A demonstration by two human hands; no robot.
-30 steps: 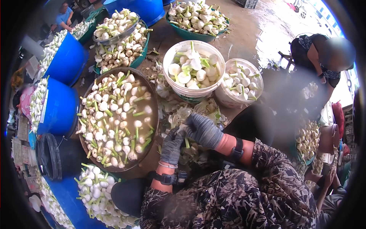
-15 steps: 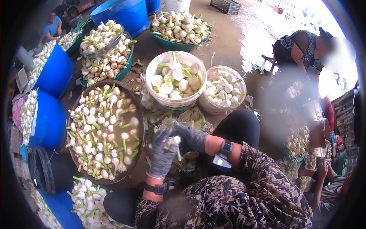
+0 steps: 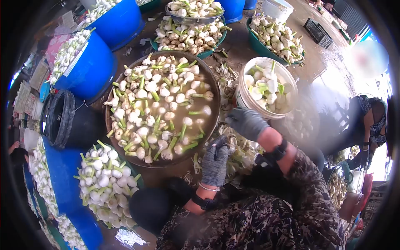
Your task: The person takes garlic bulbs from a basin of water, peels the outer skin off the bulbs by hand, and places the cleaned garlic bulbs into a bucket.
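My left hand [image 3: 215,161], in a grey glove, is closed with its fingers curled in front of the large round tub [image 3: 155,164]; what it holds, if anything, is hidden. To its upper right, my gloved right hand [image 3: 247,123] is closed beside the lower wall of the white bucket [image 3: 241,99], and its fingers hide any contents. The hands are apart. Trimmed garlic bulbs [image 3: 271,85] lie in that bucket. Green-stemmed bulbs [image 3: 143,131] fill much of the tub, in brown water. Peels and leaves [image 3: 243,153] are heaped beneath my hands.
White bulbs [image 3: 104,181] are piled at the lower left, near a black bucket [image 3: 77,125]. Blue tubs [image 3: 96,62] stand behind. Green basins of garlic [image 3: 259,43] and a black crate [image 3: 317,32] are farther off. A person [image 3: 371,118] bends at the right.
My hands have separated, the right one moving up toward the white bucket. The bulb seen between them is no longer visible. The view has swung left, shifting the tub and buckets rightward.
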